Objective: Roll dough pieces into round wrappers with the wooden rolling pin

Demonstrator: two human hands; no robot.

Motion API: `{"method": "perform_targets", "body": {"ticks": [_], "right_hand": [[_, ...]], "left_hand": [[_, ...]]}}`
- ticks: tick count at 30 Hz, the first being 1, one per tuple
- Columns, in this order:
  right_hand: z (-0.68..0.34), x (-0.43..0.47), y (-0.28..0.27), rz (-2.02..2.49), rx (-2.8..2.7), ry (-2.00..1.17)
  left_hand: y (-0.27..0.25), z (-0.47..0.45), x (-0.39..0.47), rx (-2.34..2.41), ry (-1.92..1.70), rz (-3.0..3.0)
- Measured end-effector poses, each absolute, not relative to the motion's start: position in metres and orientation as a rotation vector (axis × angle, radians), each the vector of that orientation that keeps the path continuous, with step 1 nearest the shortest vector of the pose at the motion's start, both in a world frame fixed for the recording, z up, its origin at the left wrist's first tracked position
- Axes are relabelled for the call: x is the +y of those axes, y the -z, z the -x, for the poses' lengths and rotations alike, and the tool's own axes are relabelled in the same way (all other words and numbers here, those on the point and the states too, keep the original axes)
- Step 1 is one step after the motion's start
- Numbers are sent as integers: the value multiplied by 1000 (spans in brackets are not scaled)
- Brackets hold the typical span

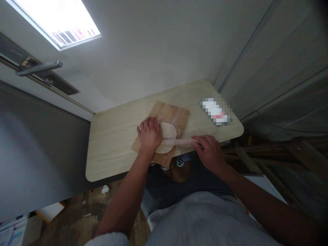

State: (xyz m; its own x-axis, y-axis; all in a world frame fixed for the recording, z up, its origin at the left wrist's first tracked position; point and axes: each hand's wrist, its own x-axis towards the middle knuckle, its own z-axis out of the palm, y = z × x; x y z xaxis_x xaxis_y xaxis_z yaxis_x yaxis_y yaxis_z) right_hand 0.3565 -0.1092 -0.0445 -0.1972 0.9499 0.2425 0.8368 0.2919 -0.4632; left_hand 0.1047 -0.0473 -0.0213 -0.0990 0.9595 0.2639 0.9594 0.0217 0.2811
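A flat, pale round of dough (168,130) lies on a wooden board (176,116). Across the dough rests a thin rolling pin (183,141), running sideways past the board's right edge. My right hand (209,152) is closed around the pin's right end. My left hand (150,133) rests over the left side of the dough and board, its fingers spread and slightly bent. The pin's left end meets my left palm, which hides it; whether the palm presses on it cannot be made out.
The board sits on a light wood table (110,147) with rounded corners, against a pale door with a metal handle (41,68). A blurred white and pink item (215,111) lies at the table's right. Crumpled white paper (105,189) is on the floor at the left.
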Motion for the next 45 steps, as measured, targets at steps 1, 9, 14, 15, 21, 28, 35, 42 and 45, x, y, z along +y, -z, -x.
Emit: {"method": "perform_targets", "body": {"ticks": [1,9,14,15,21,28,35,42,45], "right_hand": [[-356,-107,45,1601,-2082,-308],[-345,-67,47,1638,-1986,-224],[-342,-48,47,1671,-1967,-172],[-343,-48,47,1672,-1978,-167],[-347,-68,47,1639,-2049,-183],[-348,-91,46,1613,-2060,-230],[-345,-90,47,1622,-2006,-232],[-328,-88,37,1608,-2009,-66],[-318,-79,35,1599,-2026,-70]], "left_hand": [[21,-105,-45,2250,-609,-2112],[20,-107,-5,2283,-612,-2093],[16,-109,3,2274,-647,-2087],[15,-109,1,2267,-658,-2089],[11,-109,-22,2195,-731,-2101],[5,-112,-54,2194,-749,-2189],[8,-130,-71,2225,-608,-2206],[16,-130,-59,2185,-530,-2194],[17,-127,-50,2147,-501,-2209]]}}
